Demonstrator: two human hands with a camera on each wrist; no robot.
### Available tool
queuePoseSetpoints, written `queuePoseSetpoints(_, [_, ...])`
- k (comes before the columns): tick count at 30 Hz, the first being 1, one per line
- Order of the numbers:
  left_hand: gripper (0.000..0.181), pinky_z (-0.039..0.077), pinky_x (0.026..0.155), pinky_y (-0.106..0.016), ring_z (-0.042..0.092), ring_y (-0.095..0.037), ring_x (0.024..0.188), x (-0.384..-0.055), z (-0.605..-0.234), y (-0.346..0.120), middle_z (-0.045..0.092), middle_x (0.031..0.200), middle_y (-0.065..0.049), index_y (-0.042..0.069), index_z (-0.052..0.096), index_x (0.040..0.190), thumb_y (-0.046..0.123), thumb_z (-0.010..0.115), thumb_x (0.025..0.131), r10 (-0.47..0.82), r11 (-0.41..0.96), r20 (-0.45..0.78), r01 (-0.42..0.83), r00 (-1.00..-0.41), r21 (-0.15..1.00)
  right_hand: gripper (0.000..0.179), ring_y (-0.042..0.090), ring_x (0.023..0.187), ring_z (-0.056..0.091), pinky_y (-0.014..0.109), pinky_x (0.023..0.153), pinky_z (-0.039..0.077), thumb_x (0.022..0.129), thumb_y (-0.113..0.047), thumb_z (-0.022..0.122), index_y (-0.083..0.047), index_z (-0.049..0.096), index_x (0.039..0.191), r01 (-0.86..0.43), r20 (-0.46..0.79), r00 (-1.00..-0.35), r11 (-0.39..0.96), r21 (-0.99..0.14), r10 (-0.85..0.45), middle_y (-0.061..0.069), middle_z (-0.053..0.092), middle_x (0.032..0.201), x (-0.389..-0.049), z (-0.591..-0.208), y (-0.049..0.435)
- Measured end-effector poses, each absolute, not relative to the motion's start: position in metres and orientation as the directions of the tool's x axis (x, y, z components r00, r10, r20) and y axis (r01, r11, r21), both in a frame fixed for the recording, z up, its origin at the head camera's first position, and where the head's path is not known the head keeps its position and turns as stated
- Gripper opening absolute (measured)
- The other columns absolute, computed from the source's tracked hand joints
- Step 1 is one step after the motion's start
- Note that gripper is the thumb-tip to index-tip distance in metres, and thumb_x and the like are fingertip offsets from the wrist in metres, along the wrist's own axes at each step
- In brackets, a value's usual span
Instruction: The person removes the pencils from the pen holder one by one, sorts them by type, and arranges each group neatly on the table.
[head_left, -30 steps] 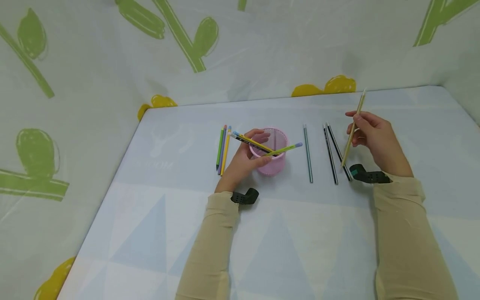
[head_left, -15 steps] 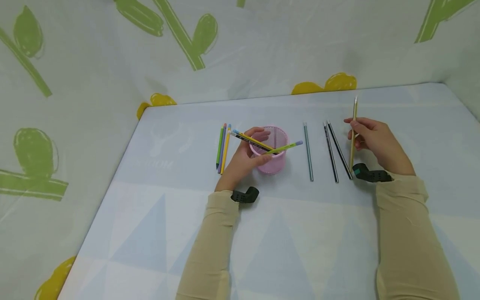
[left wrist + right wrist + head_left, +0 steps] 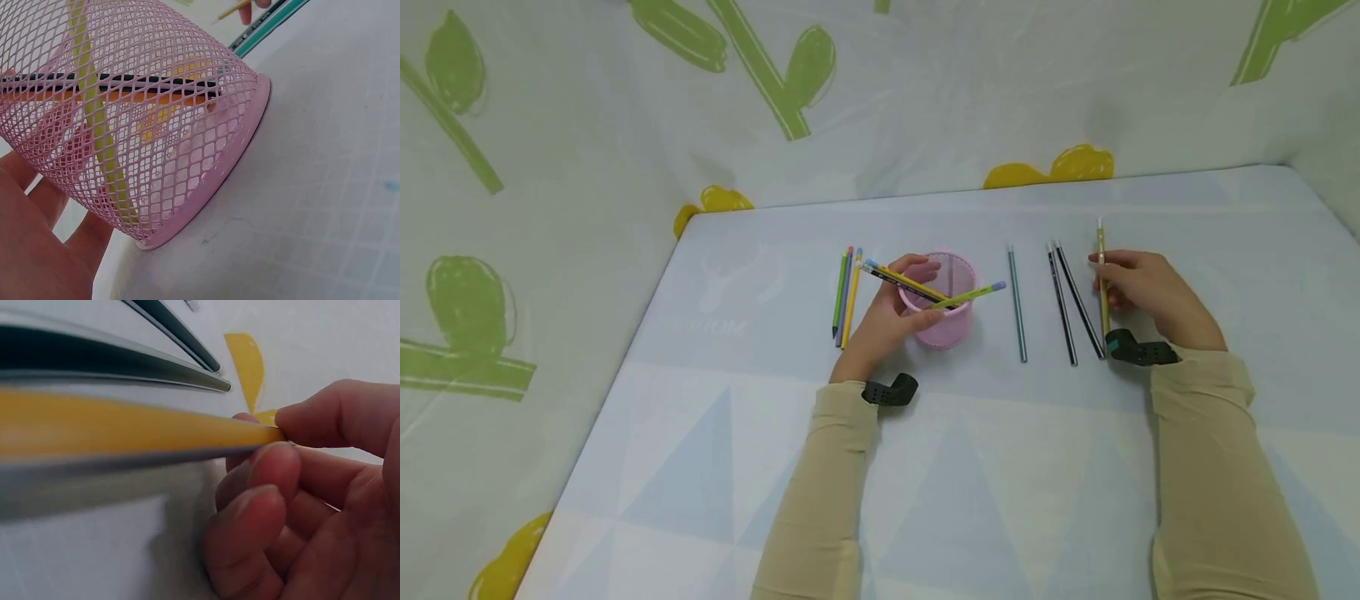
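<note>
My left hand (image 3: 880,333) grips a pink mesh pen cup (image 3: 946,335), fingers behind it and thumb at the front rim. Inside lean a black pencil (image 3: 895,282), a yellow pencil (image 3: 917,287) and a lime green pencil (image 3: 973,296); the mesh (image 3: 187,125) shows their lower parts in the left wrist view. On the right, my right hand (image 3: 1153,292) pinches a gold pencil (image 3: 1102,242) between thumb and fingers, low over the table. The gold pencil (image 3: 125,428) points away from the fingertips in the right wrist view. Two dark pencils (image 3: 1062,308) lie just left of it.
A teal pencil (image 3: 1017,304) lies between the cup and the dark pencils. Left of the cup, a green pencil (image 3: 839,292), a purple pencil (image 3: 844,308) and an orange-yellow pencil (image 3: 852,300) lie side by side. A patterned wall (image 3: 910,100) borders the table's (image 3: 820,467) far edge.
My right hand has lowered the gold pencil and turned it from a slant to nearly parallel with the dark pencils. My left hand and the cup have stayed in place.
</note>
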State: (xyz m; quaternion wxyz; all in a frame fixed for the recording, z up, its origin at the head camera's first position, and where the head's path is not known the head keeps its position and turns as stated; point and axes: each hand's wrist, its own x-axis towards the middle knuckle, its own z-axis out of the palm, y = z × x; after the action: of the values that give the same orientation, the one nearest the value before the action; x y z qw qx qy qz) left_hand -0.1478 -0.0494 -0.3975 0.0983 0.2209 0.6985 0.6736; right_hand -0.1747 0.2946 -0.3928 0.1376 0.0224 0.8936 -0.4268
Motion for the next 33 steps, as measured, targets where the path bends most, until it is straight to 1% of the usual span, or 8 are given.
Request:
queuePoseSetpoints(3, [0.065,0.026,0.101,-0.046,0.033,-0.02,0.125,-0.148,-0.398,-0.048,0.039,0.136,-0.008,0.014,0.028,0.133,0.01,0.064,0.078,0.442,-0.006,0.163,0.179,-0.882,0.984,0.05,0.013,0.065,0.05,0.027,0.058,0.044,0.092,-0.035,0.041,0.0,0.042,0.128,0.151,-0.274,-0.959,0.677,-0.72,-0.078,0.005,0.055,0.08,-0.176,-0.393,0.294])
queuePoseSetpoints(6, [0.065,0.024,0.101,-0.048,0.033,-0.019,0.125,-0.148,-0.398,-0.048,0.04,0.136,-0.007,0.015,0.029,0.133,0.011,0.064,0.078,0.441,-0.007,0.162,0.177,-0.883,0.984,0.05,0.015,0.064,0.051,0.028,0.058,0.043,0.092,-0.027,0.041,0.003,0.038,0.131,0.154,-0.291,-0.953,0.7,-0.697,-0.08,0.007,0.054,0.08,-0.178,-0.394,0.293])
queuePoseSetpoints(8, [0.065,0.024,0.101,-0.049,0.033,-0.02,0.125,-0.148,-0.398,-0.048,0.039,0.136,-0.008,0.015,0.028,0.133,0.011,0.064,0.078,0.443,-0.007,0.163,0.179,-0.881,0.984,0.052,0.016,0.065,0.051,0.029,0.059,0.043,0.09,-0.024,0.042,0.005,0.035,0.133,0.16,-0.307,-0.948,0.713,-0.682,-0.08,0.01,0.055,0.079,-0.179,-0.395,0.292])
queuePoseSetpoints(11, [0.065,0.024,0.101,-0.049,0.033,-0.02,0.125,-0.148,-0.399,-0.048,0.039,0.136,-0.009,0.015,0.029,0.133,0.01,0.064,0.078,0.441,-0.01,0.162,0.176,-0.883,0.984,0.055,0.017,0.066,0.053,0.029,0.061,0.042,0.089,-0.023,0.043,0.005,0.031,0.135,0.154,-0.322,-0.943,0.748,-0.645,-0.083,0.016,0.056,0.091,-0.181,-0.396,0.289])
queuePoseSetpoints(15, [0.066,0.024,0.101,-0.049,0.033,-0.019,0.125,-0.147,-0.399,-0.048,0.04,0.135,-0.008,0.016,0.029,0.133,0.01,0.064,0.078,0.435,-0.013,0.156,0.167,-0.887,0.986,0.057,0.018,0.067,0.054,0.03,0.061,0.042,0.088,-0.021,0.045,0.005,0.029,0.135,0.133,-0.328,-0.94,0.793,-0.595,-0.089,0.022,0.051,0.108,-0.183,-0.395,0.286])
queuePoseSetpoints(19, [0.065,0.024,0.101,-0.049,0.033,-0.019,0.125,-0.147,-0.399,-0.048,0.04,0.135,-0.007,0.016,0.029,0.133,0.01,0.064,0.078,0.436,-0.012,0.155,0.166,-0.887,0.986,0.054,0.019,0.067,0.055,0.03,0.061,0.042,0.086,-0.018,0.045,0.005,0.032,0.134,0.111,-0.322,-0.942,0.816,-0.567,-0.096,0.023,0.05,0.11,-0.184,-0.394,0.285])
queuePoseSetpoints(26, [0.066,0.023,0.101,-0.05,0.033,-0.02,0.125,-0.148,-0.399,-0.049,0.039,0.135,-0.009,0.015,0.029,0.132,0.01,0.065,0.078,0.437,-0.029,0.165,0.17,-0.884,0.985,0.052,0.017,0.065,0.059,0.036,0.067,0.045,0.088,-0.02,0.049,0.004,0.036,0.132,0.104,-0.304,-0.948,0.808,-0.58,-0.096,0.024,0.049,0.111,-0.182,-0.393,0.283])
queuePoseSetpoints(33, [0.065,0.025,0.1,-0.048,0.034,-0.018,0.125,-0.148,-0.398,-0.048,0.039,0.135,-0.008,0.016,0.029,0.132,0.009,0.064,0.078,0.435,-0.004,0.153,0.169,-0.887,0.986,0.053,0.016,0.064,0.06,0.038,0.067,0.045,0.089,-0.024,0.05,0.002,0.036,0.132,0.113,-0.302,-0.95,0.807,-0.58,-0.084,0.024,0.048,0.11,-0.18,-0.392,0.283])
